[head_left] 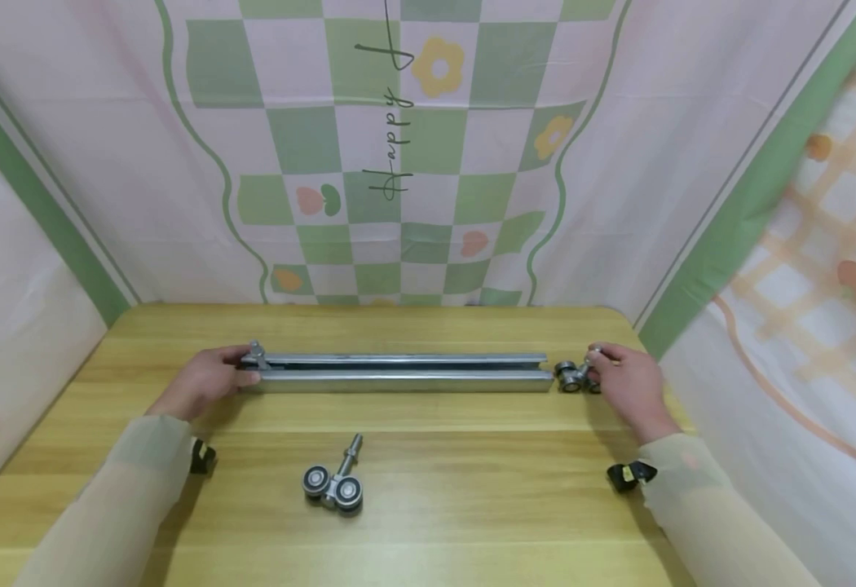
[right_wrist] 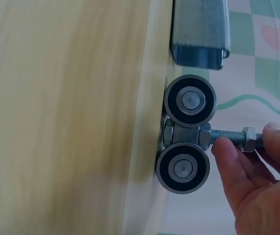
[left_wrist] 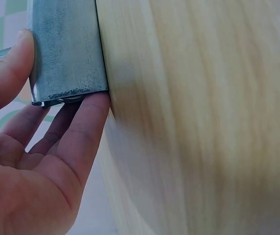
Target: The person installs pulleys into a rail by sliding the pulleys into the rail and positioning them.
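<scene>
A slotted steel channel (head_left: 399,383) lies across the far part of the wooden worktop (head_left: 472,481), roughly parallel to the far edge, with its open slot facing up. At its left end, an upright bolt (head_left: 256,350) sticks out of the slot; whatever it belongs to inside the channel is mostly hidden.

The person's left hand (head_left: 208,377) grips that end, the thumb laid on the lip of the near wall and the fingers against the open end, close to the bolt.

The right hand (head_left: 628,387), near the right edge of the worktop, has its grip clamped on the threaded stem (right_wrist: 228,136) of a roller trolley (right_wrist: 185,133), with the thumb next to the hex nut (right_wrist: 249,139). This trolley stands upright, stem up, its wheels (right_wrist: 183,169) lined up with the channel and just beside its right end, with a small gap between.

A second roller trolley (head_left: 333,488) lies tipped over toward the near edge, left of the middle, its stem pointing at the far edge and slightly right. Neither hand touches it.

Beyond the far edge hangs a printed cloth (head_left: 362,139) with green and white checks. Both arms wear pale sleeves (head_left: 116,489), with black straps (head_left: 632,475) near the wrists.
</scene>
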`<act>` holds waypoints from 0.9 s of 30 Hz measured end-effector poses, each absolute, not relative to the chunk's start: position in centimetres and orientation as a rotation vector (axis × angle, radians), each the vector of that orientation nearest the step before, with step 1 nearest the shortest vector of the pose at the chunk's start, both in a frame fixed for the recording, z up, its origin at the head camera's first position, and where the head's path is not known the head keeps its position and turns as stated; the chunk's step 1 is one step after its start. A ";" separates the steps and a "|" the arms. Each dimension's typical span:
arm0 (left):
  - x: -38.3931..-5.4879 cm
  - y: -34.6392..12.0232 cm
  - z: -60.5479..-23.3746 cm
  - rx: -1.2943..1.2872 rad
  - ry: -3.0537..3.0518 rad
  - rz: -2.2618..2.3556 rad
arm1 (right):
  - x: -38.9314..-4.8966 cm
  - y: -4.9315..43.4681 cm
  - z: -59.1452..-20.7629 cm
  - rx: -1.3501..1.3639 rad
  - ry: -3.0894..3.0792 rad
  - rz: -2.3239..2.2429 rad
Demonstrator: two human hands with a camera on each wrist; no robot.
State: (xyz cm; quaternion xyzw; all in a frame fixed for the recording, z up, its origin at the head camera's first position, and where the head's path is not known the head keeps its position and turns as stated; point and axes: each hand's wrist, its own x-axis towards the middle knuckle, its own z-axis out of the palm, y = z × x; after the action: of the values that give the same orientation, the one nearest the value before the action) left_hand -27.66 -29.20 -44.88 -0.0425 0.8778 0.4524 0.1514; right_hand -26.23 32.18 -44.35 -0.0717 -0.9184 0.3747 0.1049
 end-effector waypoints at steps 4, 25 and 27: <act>-27.6 -29.2 -44.8 -0.124 2.517 1.302 | -26.4 31.6 -44.3 -0.190 -2.706 1.103; -27.8 -29.4 -44.7 -0.137 2.515 1.286 | -26.9 29.7 -43.6 -0.154 -2.806 1.099; -27.7 -29.4 -44.7 -0.134 2.522 1.279 | -26.9 29.7 -43.6 -0.149 -2.800 1.125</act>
State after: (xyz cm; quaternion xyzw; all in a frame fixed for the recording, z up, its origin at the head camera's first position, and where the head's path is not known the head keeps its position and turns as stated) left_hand -27.74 -29.36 -44.67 -0.0468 0.8802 0.4462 0.1545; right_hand -26.87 29.74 -43.63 -0.0493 -0.9251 0.3718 0.0602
